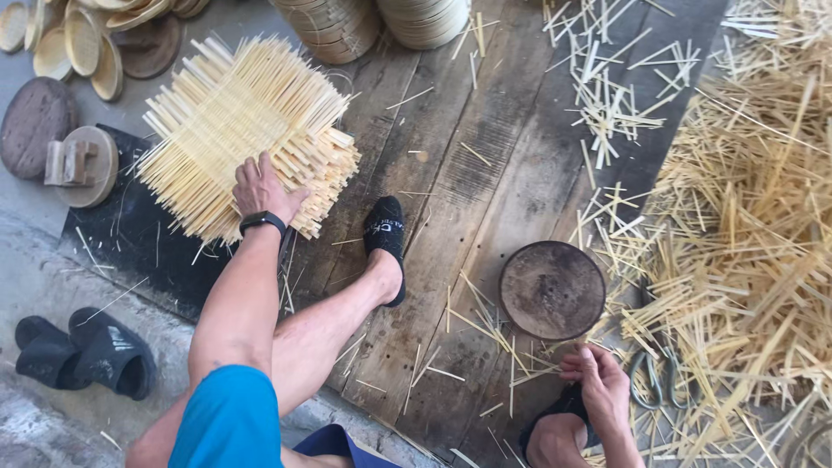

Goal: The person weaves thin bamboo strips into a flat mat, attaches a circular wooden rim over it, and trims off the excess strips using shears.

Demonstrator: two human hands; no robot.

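Here, our left hand (260,189) rests flat, fingers spread, on the pale woven bamboo-strip mat (247,130); our right hand (598,381), fingers pinched on thin bamboo slivers (529,368), sits beside the round dark wooden disc (552,289).

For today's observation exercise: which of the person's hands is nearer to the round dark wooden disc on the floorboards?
Right. The right hand is just below the round dark wooden disc, pinching thin strips. The left hand rests on the woven bamboo mats, far off.
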